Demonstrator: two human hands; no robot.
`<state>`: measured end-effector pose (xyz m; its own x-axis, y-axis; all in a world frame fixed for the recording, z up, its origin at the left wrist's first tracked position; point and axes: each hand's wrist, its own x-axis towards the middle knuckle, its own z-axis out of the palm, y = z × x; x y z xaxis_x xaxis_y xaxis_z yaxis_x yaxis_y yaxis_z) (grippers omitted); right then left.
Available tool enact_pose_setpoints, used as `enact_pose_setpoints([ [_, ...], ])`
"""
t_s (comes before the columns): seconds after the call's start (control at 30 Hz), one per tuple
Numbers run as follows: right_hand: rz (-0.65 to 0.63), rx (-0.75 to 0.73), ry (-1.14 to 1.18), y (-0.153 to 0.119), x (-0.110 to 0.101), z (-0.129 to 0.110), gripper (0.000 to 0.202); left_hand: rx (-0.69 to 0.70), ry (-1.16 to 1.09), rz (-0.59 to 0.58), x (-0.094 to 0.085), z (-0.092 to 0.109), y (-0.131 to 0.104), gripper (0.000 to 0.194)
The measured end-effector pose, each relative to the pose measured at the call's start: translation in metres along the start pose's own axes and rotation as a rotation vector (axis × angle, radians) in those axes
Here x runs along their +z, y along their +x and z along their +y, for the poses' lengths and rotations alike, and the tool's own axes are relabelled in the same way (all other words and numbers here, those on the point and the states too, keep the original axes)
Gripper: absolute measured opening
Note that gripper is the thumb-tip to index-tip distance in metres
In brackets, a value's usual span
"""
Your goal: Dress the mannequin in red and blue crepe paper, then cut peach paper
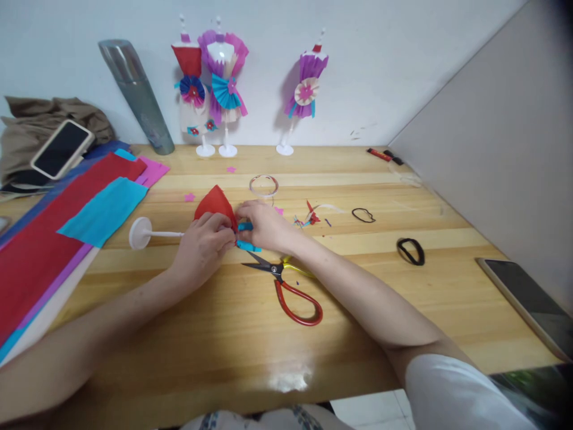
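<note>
A small white doll stand (141,233) lies on its side on the wooden table, its stem running under my left hand (206,239). Red crepe paper (216,201) rises in a pointed fold above that hand, whose fingers are closed on the figure's red paper. Close on the right, my right hand (262,226) has its fingers bent around the blue paper strips (249,245) at the same piece. The fingertips of both hands nearly meet, and what lies between them is partly hidden. Just below my right hand are open scissors (278,272) with red and yellow handles.
Crepe paper sheets (102,209), a phone (62,149) and brown cloth (58,113) lie left. A bottle (138,95) and dressed mannequins (226,89) stand at the back. A tape ring (264,186), paper scraps (313,215), black bands (410,251) and another phone (528,301) lie right.
</note>
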<state>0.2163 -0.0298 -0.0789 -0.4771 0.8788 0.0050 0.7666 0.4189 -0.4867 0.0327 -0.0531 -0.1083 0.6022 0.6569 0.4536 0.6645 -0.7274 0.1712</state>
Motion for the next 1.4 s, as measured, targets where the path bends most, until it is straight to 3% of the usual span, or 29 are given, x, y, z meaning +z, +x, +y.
enact_pose_setpoints([
  [1.4, -0.031, 0.057, -0.019, 0.0036, 0.0017, -0.0026, 0.012, -0.014, -0.175, -0.096, -0.0058, -0.0063, -0.0012, 0.018],
])
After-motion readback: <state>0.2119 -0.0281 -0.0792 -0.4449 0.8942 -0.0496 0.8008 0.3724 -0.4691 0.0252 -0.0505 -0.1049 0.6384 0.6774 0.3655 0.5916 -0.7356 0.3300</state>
